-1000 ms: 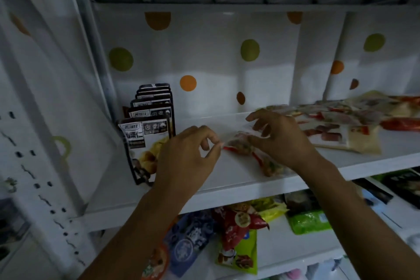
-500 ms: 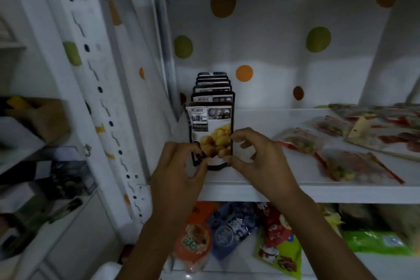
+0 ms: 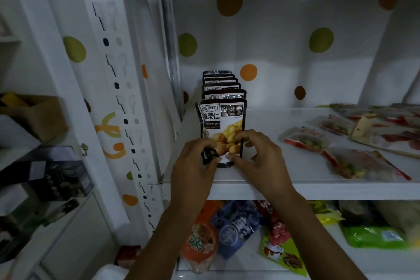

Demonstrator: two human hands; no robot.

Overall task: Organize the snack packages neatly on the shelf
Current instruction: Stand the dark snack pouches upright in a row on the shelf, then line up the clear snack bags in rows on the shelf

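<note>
Gripping the front chestnut pouch (image 3: 223,125) at the shelf (image 3: 295,190) edge: left hand (image 3: 193,166), right hand (image 3: 261,159), fingers pinching its lower corners.

Dim white shelving unit (image 3: 318,190) backed by a polka-dotted wall (image 3: 284,57).

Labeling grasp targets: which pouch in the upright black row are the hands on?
The frontmost chestnut pouch, nearest the shelf edge. Left hand and right hand pinch its lower corners; the pouches behind stand untouched.
</note>
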